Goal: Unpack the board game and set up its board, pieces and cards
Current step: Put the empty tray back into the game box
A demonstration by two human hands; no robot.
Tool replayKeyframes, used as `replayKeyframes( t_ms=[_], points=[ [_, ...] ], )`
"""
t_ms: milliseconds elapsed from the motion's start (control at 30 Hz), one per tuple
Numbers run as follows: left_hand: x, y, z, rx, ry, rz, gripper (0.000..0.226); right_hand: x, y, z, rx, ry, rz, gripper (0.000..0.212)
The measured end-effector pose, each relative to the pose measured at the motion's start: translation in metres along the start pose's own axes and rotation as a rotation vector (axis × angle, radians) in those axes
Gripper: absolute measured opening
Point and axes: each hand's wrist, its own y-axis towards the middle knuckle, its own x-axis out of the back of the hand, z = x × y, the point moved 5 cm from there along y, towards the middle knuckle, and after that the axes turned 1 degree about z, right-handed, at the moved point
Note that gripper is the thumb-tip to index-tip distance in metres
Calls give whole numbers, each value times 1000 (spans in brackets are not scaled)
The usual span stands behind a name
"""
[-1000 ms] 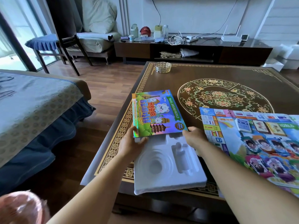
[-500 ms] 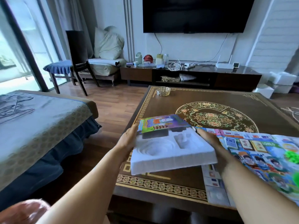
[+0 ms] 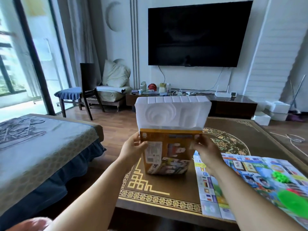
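The game box [image 3: 166, 157] stands upright above the brown table [image 3: 166, 189], its orange back with a white label facing me. A white moulded plastic insert tray [image 3: 172, 112] sticks out of its top by about half. My left hand [image 3: 131, 149] grips the box's left edge and my right hand [image 3: 206, 154] grips its right edge. The unfolded colourful game board [image 3: 246, 179] lies flat on the table to the right, with green plastic pieces [image 3: 291, 197] on it.
A bed [image 3: 41, 152] runs along the left, close to the table. A TV stand [image 3: 216, 104] with small items and a wall TV [image 3: 196, 34] are behind the table. A dark chair [image 3: 88, 87] stands at the back left. A white cord [image 3: 293, 139] lies on the floor at right.
Both hands have lifted the box and its tray from lying flat to standing on end, with the box back now facing me. The camera has tilted upward.
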Motion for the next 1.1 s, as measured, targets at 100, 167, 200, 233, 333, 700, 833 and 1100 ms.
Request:
replayKeyframes(
  t_ms=[100,167,200,233,333,700,833,1100],
  points=[
    [0,-8,-19,-19,-57,-67,11,3,-6,11,11,82,-37,17],
    [-3,-10,-28,-16,-77,-73,22,2,-8,18,19,103,-57,17],
    [-4,-9,-33,-5,-84,-83,32,2,-8,22,20,118,-73,24],
    [-5,-6,-34,8,-93,-96,41,2,-8,27,22,128,-89,30],
    [-6,-1,-44,3,-109,-144,46,2,-5,38,32,105,-148,36],
    [-14,17,-42,-187,199,-303,49,-3,0,56,406,-431,-255,49],
    [-16,23,-43,-318,486,-189,66,-6,13,56,379,-569,-161,44],
    [-10,35,-48,-184,594,-229,44,-10,29,61,294,-619,-169,33]
  ],
)
